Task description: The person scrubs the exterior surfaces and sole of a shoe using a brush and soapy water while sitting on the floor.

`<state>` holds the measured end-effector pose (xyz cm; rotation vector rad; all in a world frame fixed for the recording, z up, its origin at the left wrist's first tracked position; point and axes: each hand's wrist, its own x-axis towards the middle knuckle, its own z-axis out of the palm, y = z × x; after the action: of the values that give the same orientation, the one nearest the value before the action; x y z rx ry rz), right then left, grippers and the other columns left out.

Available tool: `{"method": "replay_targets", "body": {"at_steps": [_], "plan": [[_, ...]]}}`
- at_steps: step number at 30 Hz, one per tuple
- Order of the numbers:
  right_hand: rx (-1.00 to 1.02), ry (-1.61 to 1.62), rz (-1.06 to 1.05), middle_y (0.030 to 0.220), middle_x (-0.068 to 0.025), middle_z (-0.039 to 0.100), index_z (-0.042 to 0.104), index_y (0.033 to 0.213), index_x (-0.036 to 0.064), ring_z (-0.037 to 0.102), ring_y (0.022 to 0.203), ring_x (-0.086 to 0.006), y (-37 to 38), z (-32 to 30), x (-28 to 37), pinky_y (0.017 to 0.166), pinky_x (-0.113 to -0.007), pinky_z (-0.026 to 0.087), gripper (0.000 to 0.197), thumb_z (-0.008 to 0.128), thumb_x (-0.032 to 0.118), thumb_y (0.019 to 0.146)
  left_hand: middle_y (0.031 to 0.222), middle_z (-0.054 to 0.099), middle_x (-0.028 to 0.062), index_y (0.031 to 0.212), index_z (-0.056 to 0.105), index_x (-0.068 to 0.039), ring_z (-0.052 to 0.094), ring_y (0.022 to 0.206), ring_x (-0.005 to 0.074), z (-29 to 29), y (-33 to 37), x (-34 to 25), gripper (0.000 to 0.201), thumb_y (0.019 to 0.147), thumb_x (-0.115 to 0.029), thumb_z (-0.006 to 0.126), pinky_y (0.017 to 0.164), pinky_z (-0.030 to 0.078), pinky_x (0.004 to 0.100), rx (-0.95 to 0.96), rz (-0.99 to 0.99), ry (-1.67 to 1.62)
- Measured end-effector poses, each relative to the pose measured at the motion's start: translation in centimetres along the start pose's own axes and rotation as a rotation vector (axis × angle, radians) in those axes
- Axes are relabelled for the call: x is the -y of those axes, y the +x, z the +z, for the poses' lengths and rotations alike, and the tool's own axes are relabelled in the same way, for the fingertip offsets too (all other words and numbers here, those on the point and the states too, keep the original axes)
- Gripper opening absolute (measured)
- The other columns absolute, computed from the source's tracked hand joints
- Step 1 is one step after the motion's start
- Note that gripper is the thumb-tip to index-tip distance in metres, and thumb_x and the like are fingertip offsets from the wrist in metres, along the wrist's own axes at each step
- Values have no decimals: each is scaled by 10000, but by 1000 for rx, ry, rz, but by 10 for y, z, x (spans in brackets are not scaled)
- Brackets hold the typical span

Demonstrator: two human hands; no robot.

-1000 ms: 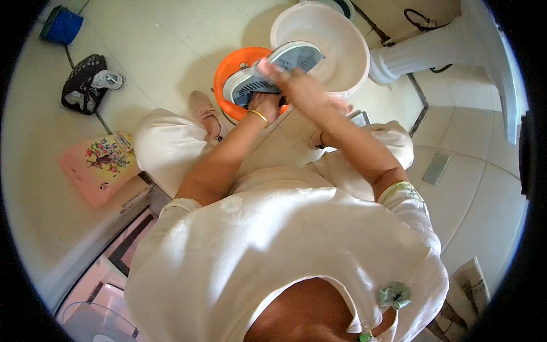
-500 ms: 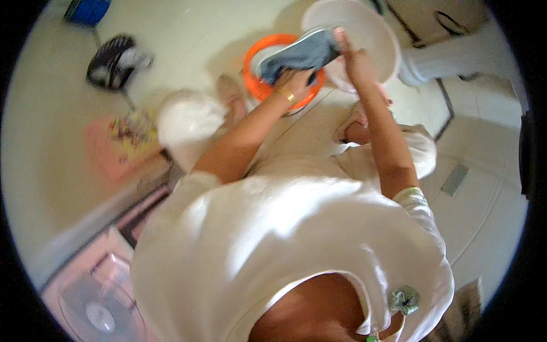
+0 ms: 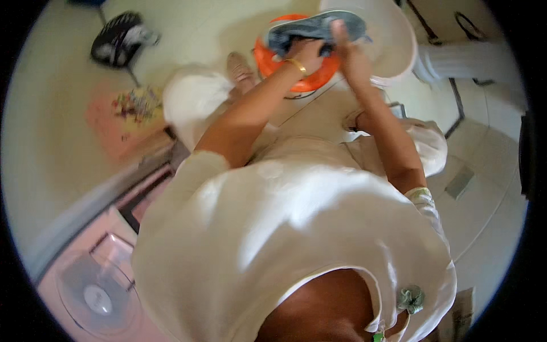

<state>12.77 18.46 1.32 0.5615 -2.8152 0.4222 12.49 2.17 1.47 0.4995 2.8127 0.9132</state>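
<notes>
A grey-blue shoe [image 3: 301, 27] with a pale sole edge is held up nearly level over the orange basin [image 3: 327, 74]. My left hand [image 3: 307, 55], with a gold band at its wrist, is closed around the shoe's near side, and dark parts of the shoe show beside the fingers. My right hand [image 3: 353, 60] grips the shoe's right end, one finger or thumb lying up across its side. Motion blurs that hand, and its other fingers are hidden. The right end of the shoe overlaps the large white tub [image 3: 405, 40].
My sandalled feet stand on the pale tiled floor, either side of the basin. To the left are a black-and-white bundle [image 3: 117, 43] and a pink box [image 3: 105, 122] with a colourful top. A fan [image 3: 98, 299] is at lower left; a white pipe-like form [image 3: 456, 60] lies right of the tub.
The shoe has turned from slanting up to the right to nearly level. Both hands still hold it and sit a little higher and further right in view; the whole scene has shifted slightly.
</notes>
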Motion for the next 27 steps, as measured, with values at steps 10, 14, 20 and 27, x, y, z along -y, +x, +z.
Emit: {"method": "replay_targets", "body": {"at_steps": [10,14,20,27], "plan": [[146,-104,475,955,-97,618,464,1215,91,593,833,-242,41,-159,-99,711,-362,476,405,463,319,881,1043,575,141,1090,523,26,554,944,258,-17,27,42,328,787,-95,557,848,429,336,-157,-503,-1386],[337,55,678,1025,-88,611,463,1221,93,577,941,-253,-25,-193,-202,808,-394,452,426,437,346,878,1105,555,134,1108,511,26,526,1021,276,-25,34,33,340,807,-130,541,928,395,392,-20,-635,-1637],[706,-20,853,1026,-230,573,345,1294,88,595,854,-356,-198,-91,-274,672,-406,492,485,359,364,895,1200,494,142,1174,466,15,475,1095,297,-38,28,25,387,875,-227,424,956,364,402,-13,-601,-1574],[554,178,1097,1097,-208,551,426,1248,95,552,967,-364,-286,42,-249,816,-419,433,419,423,216,847,1278,416,159,1222,409,38,437,1132,324,-28,35,19,456,906,-284,348,959,358,407,-248,-850,-1289]]}}
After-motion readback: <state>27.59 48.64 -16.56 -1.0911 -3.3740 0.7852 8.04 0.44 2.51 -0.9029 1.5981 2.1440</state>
